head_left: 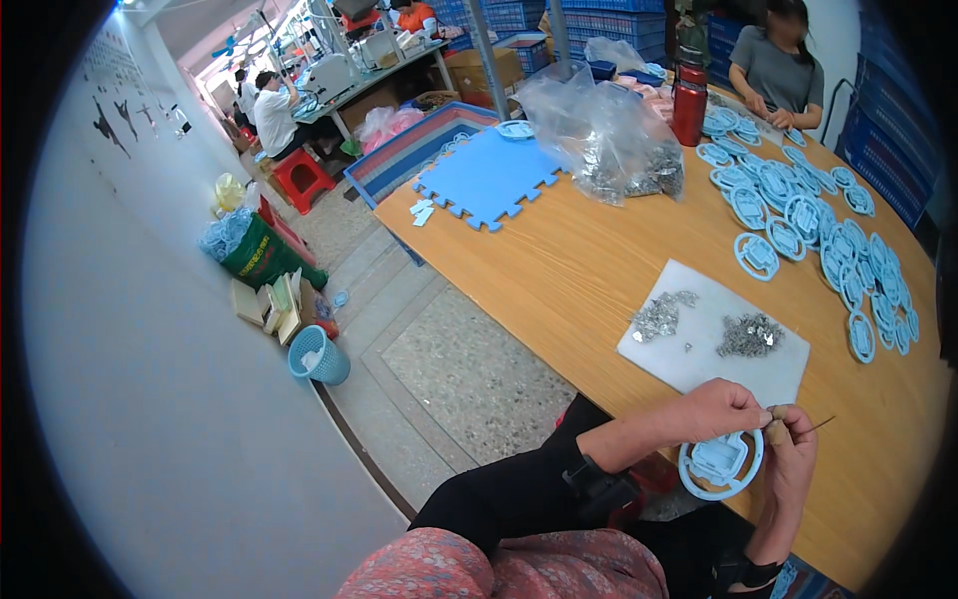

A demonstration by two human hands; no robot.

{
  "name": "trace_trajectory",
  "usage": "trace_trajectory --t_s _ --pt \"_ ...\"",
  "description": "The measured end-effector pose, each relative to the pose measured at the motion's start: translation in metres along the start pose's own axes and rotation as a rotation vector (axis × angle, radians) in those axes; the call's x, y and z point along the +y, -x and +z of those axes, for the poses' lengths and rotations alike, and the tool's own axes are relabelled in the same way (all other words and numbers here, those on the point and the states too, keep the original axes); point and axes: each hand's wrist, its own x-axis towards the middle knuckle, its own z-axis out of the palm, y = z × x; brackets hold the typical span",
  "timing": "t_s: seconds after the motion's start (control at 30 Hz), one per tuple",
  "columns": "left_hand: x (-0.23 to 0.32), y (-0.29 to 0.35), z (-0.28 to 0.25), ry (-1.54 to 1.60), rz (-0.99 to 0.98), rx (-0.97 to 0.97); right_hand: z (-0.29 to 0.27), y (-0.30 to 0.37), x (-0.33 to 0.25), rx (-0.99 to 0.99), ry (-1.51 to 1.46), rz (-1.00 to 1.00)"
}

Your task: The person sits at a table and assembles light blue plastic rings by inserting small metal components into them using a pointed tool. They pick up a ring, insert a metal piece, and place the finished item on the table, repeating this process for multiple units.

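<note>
A round light blue plastic part [746, 479], ring-shaped with a moulded middle, hangs at the table's near edge. My right hand [793, 461] is closed at its upper right rim, with tan coverings on the fingertips. A thin dark stick [824, 423] juts out to the right from beside those fingers. My left hand [720, 407] reaches over the top of the ring and pinches at the same spot; what lies between its fingertips is too small to make out. Just beyond, a white board [689, 371] carries two piles of small silvery metal pieces [753, 335].
Many similar blue ring parts [783, 185] are heaped at the right. Farther back are a clear bag [599, 130] of metal pieces, a red bottle [689, 100] and a blue foam mat [494, 175]. A co-worker [783, 70] sits across the table. A blue wastebasket [324, 357] stands on the floor.
</note>
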Motion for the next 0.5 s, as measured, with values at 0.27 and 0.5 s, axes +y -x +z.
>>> trace_trajectory --t_s 0.27,0.5 --pt "0.017 0.016 0.009 -0.218 0.112 0.072 0.002 0.006 -0.016 0.041 0.265 0.016" --pt "0.005 0.013 0.004 -0.119 0.026 0.012 0.017 0.018 -0.011 0.14 0.41 -0.074"
